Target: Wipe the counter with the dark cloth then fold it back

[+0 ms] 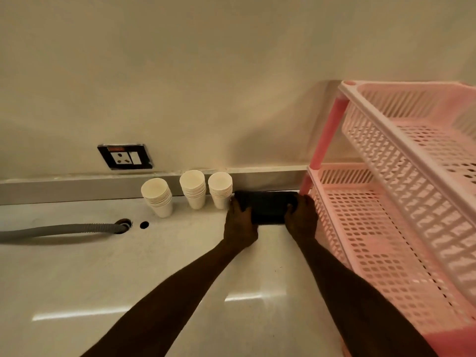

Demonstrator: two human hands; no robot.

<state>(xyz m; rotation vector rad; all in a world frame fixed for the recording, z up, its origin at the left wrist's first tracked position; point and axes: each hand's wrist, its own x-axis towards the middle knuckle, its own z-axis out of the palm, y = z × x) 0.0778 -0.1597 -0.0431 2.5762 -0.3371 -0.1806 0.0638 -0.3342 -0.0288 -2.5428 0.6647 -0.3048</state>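
The dark cloth (268, 206) lies folded into a compact rectangle on the pale counter (128, 274), close to the back ledge, between the paper cups and the pink rack. My left hand (239, 222) rests on its left end, fingers curled over the edge. My right hand (300, 220) presses on its right end. Both arms reach forward from the bottom of the view. The middle of the cloth shows between the two hands.
Three stacks of white paper cups (194, 189) stand along the back ledge, left of the cloth. A pink two-tier plastic rack (386, 202) fills the right side. A grey corrugated hose (64, 230) enters a hole in the counter at left. A wall socket (125, 156) sits above.
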